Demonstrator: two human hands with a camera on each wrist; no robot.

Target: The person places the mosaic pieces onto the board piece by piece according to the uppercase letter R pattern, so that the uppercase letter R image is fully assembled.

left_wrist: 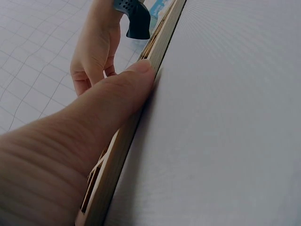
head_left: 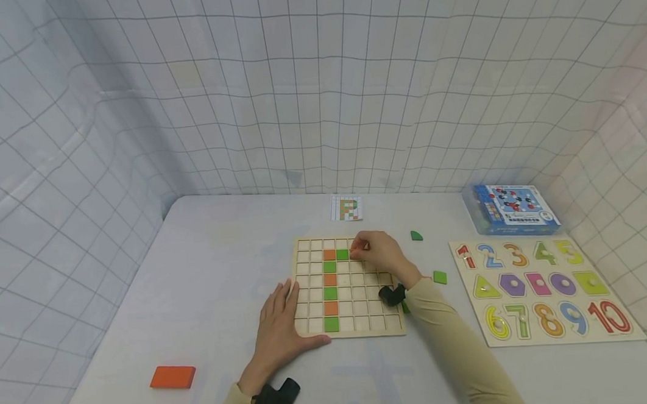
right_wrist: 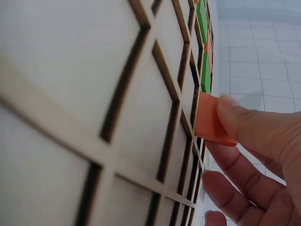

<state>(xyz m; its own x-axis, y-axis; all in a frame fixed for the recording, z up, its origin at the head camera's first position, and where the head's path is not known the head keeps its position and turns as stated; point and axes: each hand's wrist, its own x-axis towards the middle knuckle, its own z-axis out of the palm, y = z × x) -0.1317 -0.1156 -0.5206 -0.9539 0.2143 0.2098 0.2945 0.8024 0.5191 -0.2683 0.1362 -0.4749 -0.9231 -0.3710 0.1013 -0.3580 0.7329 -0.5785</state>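
Observation:
My right hand [head_left: 381, 251] pinches an orange square tile [right_wrist: 207, 117] between thumb and fingers. In the right wrist view the tile is tilted at the grid, beside a green tile [right_wrist: 206, 73]. The wooden grid board [head_left: 358, 292] lies flat, with a column of alternating orange and green tiles in its cells. A green tile [head_left: 341, 255] extends the column's top row to the right. At the board's lower left corner is my left hand [head_left: 279, 326], its fingers straight along the left edge. Its thumb lies against the front edge, seen closely in the left wrist view.
Behind the board lies a small card with a coloured letter R [head_left: 347, 208]. A green quarter-round piece [head_left: 416, 235] and green square [head_left: 440, 277] lie to its right. Farther right are a number puzzle board [head_left: 556, 340] and a blue box [head_left: 516, 207]. An orange-red block [head_left: 172, 377] is front left.

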